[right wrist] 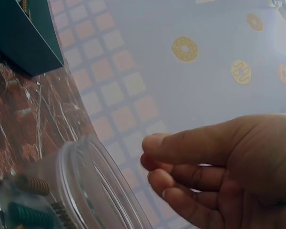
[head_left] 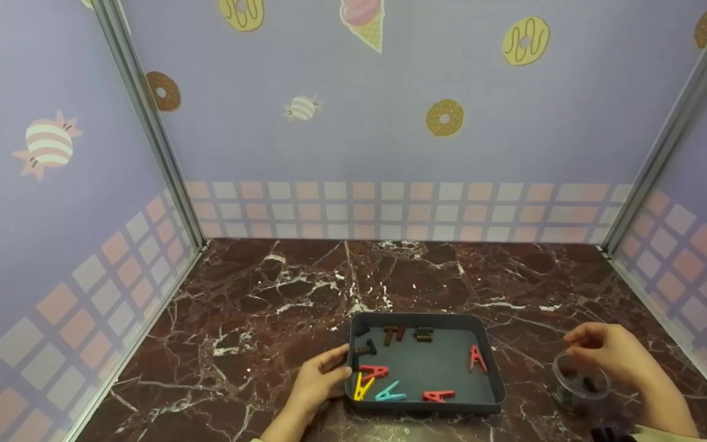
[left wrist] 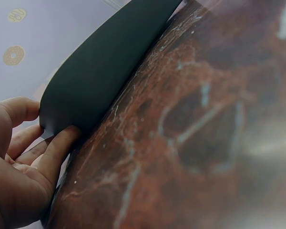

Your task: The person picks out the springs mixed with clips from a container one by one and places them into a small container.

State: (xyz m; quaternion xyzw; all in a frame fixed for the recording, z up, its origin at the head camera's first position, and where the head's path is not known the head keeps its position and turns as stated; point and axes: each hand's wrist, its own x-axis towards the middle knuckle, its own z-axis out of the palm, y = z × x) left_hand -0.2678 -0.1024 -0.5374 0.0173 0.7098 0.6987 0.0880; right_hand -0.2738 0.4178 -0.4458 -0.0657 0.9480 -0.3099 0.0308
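My left hand (head_left: 316, 380) is at the left wall of a dark grey tray (head_left: 494, 393); its thumb and fingertips touch the wall from outside. In the tray lie red clothespins (head_left: 476, 359), a yellow clothespin (head_left: 363, 388), a light blue one (head_left: 390, 393) and several small dark, brown and red ribbed pieces (head_left: 424, 334). Over a clear plastic cup (head_left: 580, 387) hovers my right hand (head_left: 617, 353), fingers loosely bent and thumb close to the index fingertip; nothing shows between them. Brown and green coil-like pieces (right wrist: 31, 215) sit inside the cup.
The tray and cup stand on a dark red marbled tabletop (head_left: 267, 294), with the cup to the right of the tray. Purple walls (head_left: 390, 153) printed with sweets and tiles enclose the left, back and right sides, joined by metal corner posts (head_left: 151, 123).
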